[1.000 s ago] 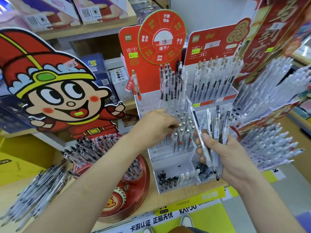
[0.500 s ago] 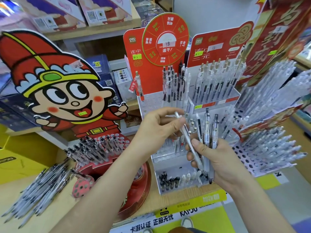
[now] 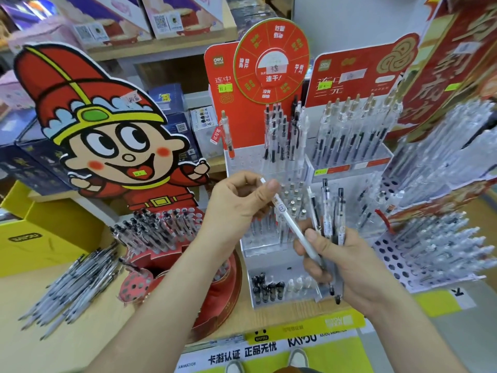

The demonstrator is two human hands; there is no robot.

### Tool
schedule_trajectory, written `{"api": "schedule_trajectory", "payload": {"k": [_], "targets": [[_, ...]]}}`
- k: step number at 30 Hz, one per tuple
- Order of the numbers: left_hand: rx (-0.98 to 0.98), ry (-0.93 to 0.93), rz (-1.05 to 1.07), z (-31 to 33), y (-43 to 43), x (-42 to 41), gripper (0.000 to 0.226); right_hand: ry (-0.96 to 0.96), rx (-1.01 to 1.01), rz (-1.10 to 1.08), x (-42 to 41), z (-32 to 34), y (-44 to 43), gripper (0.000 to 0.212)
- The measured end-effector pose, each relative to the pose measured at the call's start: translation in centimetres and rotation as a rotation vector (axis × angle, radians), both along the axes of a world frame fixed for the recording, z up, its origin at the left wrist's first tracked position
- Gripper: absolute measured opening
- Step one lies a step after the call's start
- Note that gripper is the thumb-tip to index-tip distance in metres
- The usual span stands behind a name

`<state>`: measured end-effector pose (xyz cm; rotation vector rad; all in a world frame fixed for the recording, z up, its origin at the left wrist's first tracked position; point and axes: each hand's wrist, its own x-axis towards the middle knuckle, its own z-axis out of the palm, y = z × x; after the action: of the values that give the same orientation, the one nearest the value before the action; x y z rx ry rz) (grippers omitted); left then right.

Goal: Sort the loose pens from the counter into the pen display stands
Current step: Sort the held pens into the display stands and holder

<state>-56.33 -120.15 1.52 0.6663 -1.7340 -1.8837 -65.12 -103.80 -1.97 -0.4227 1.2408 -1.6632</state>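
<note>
My right hand (image 3: 352,267) grips a bunch of clear pens (image 3: 332,214) upright in front of the clear tiered pen stand (image 3: 269,246). A white pen (image 3: 289,222) slants up to the left out of that bunch. My left hand (image 3: 236,205) pinches its top end between thumb and fingers. A pile of loose pens (image 3: 72,284) lies on the wooden counter (image 3: 88,337) at the left. Behind my hands, the stand's upper tiers hold rows of upright pens (image 3: 285,133).
A red round stand (image 3: 223,294) with black-capped pens and a cartoon cut-out (image 3: 107,135) stands at the left. A white perforated rack (image 3: 430,246) of clear pens fills the right side. Yellow boxes (image 3: 40,238) sit at the far left. Shelves with boxes lie behind.
My left hand came away from the stand's middle tier and took the top of the white pen held in my right hand. It has drawn that pen up and leftward.
</note>
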Motion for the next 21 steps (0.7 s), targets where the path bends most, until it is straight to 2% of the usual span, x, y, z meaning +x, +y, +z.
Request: {"api": "schedule_trajectory", "payload": {"k": [4, 8, 12, 16, 19, 21], "targets": [[0.025, 0.018, -0.1, 0.2, 0.8, -0.5, 0.019, -0.009, -0.003, -0.016, -1.0, -0.3, 1.4, 0.022], [-0.036, 0.038, -0.057, 0.7, 2.2, -1.7, 0.014, 0.013, 0.056, -0.044, -2.2, -0.2, 3.1, 0.02], [-0.069, 0.093, -0.006, 1.4, 2.9, -2.7, 0.013, 0.071, 0.127, -0.085, -3.9, -0.6, 5.5, 0.028], [-0.115, 0.071, -0.055, 1.3, 3.7, -3.7, 0.016, -0.062, 0.123, -0.17, -5.1, -0.9, 8.3, 0.053], [-0.1, 0.064, -0.129, 0.7, 4.3, -4.4, 0.017, 0.003, 0.154, -0.208, -5.1, -0.4, 10.3, 0.027], [-0.072, 0.067, -0.18, 0.1, 4.8, -4.9, 0.016, 0.078, 0.183, -0.273, -4.6, -0.4, 11.6, 0.022]]}}
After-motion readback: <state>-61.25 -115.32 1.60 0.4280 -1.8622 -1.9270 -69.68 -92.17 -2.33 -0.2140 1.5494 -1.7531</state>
